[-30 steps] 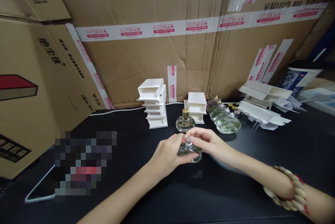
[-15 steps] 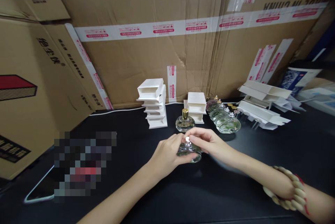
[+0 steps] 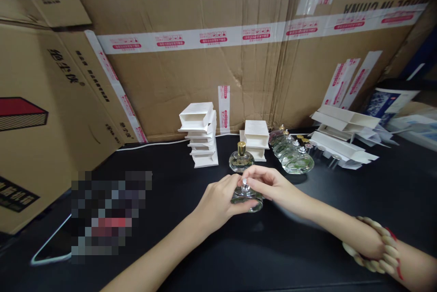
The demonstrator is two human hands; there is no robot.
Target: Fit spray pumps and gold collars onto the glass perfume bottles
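Observation:
A small clear glass perfume bottle (image 3: 252, 202) stands on the black table (image 3: 307, 246) between my hands. My left hand (image 3: 218, 201) is wrapped round its body from the left. My right hand (image 3: 266, 182) pinches the bottle's silvery top (image 3: 245, 187) with thumb and fingers. Just behind stands a second bottle with a gold cap (image 3: 241, 158).
A row of several glass bottles (image 3: 293, 158) lies behind my right hand. Two stacks of white folded boxes (image 3: 201, 133) (image 3: 256, 139) stand by the cardboard wall (image 3: 211, 55). More white flat boxes (image 3: 344, 135) lie at the right. A blurred-out phone (image 3: 102, 214) lies at the left.
Almost nothing has moved. My right fingers have shifted slightly on the bottle's top; my left hand keeps its hold on the bottle.

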